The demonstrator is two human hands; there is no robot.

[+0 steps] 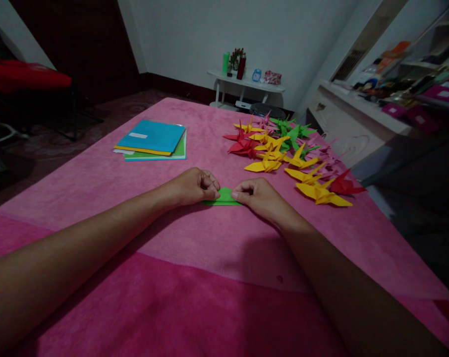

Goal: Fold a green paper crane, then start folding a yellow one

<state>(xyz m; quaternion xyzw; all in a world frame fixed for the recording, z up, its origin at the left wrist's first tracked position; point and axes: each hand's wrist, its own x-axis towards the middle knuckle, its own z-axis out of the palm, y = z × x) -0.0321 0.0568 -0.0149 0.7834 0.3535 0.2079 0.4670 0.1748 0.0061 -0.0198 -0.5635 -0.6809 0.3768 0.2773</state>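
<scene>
A small folded piece of green paper (224, 197) lies flat on the pink cloth (195, 248) in the middle of the table. My left hand (193, 187) pinches its left end with curled fingers. My right hand (257, 194) pinches its right end the same way. Both hands rest on the cloth with the paper between them, partly hidden by my fingertips.
Several folded paper cranes (284, 153) in yellow, red, green and pink lie at the right. A stack of coloured paper sheets (152, 141), blue on top, sits at the far left. A white side table (247, 84) with small items stands by the wall; shelves run along the right.
</scene>
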